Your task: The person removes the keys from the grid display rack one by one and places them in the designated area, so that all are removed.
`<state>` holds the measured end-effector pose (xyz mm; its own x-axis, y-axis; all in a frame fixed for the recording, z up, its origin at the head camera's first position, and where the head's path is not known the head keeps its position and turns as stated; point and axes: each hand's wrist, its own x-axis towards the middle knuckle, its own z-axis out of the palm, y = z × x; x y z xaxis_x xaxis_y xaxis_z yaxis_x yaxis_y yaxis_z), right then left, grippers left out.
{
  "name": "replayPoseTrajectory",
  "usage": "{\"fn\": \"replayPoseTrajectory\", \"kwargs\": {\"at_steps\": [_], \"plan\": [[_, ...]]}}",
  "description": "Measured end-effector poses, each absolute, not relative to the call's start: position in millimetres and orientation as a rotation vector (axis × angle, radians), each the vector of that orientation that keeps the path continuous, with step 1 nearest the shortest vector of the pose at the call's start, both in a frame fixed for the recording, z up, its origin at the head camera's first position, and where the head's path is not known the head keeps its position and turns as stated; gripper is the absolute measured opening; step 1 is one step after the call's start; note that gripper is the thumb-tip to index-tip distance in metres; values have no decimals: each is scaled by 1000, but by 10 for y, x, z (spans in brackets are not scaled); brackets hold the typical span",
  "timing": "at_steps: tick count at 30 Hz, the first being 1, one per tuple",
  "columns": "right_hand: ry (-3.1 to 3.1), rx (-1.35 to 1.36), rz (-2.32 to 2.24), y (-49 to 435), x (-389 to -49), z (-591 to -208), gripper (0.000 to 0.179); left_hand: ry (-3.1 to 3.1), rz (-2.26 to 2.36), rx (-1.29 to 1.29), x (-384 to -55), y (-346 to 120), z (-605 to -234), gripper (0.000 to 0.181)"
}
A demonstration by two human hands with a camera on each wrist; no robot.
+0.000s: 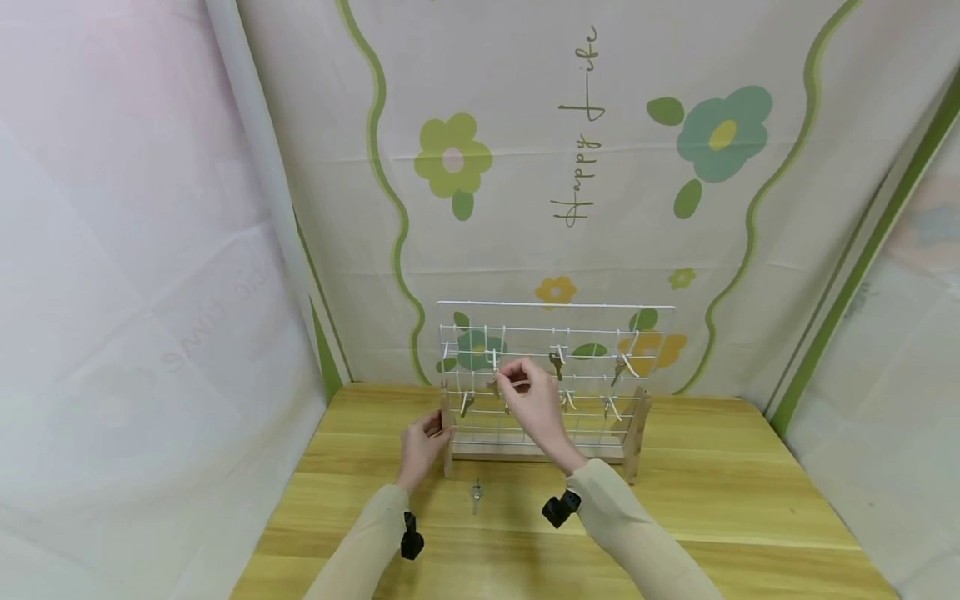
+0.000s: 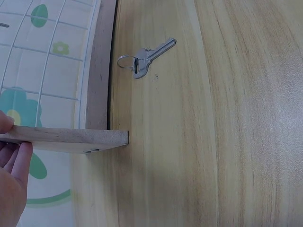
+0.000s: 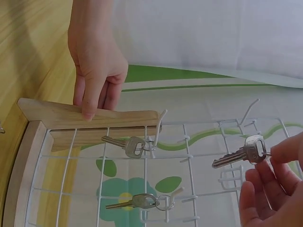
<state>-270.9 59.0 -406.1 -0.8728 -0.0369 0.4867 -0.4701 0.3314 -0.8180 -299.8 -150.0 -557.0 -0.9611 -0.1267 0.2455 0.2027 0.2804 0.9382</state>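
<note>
1. The right hand [image 1: 534, 410] pinches a key by its small ring, thumb against fingers; the held key [image 3: 253, 149] juts from the fingertips, its blade pointing away from the hand.
2. That key is in front of the white wire rack [image 1: 555, 305], near a hook [image 1: 494, 360].
3. The left hand [image 1: 422, 450] grips the rack's left wooden side piece [image 2: 66, 136], thumb on one face and fingers on the other.
4. Beside the held key, in the right wrist view, two more keys hang by their rings: one [image 3: 134, 147] nearer the left hand, another [image 3: 142, 201] next to it.
5. Farther right on the rack, one key [image 1: 557, 363] hangs near the middle and another [image 1: 619, 368] toward the right end.
6. A wooden bar [image 1: 536, 452] runs along the bottom to the right wooden side piece [image 1: 634, 437].
7. A loose key [image 2: 144, 61] with a ring lies on the wood-grain table [image 1: 360, 508], in front of the rack.
8. Behind stands a pale cloth [image 1: 322, 167] printed with flowers, wavy green lines and "Happy Life".
</note>
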Motion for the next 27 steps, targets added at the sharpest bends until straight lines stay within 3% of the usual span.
{"fn": "replayPoseTrajectory", "kwargs": {"at_steps": [14,27], "plan": [[-2224,496,1621,648,-2590,-4024,4,-2270,-1745,-73,-2992,-1499,-5561,38],[-2331,412,1620,708,-2542,-4433,4,-2270,-1770,-33,-2985,-1488,-5550,38]]}}
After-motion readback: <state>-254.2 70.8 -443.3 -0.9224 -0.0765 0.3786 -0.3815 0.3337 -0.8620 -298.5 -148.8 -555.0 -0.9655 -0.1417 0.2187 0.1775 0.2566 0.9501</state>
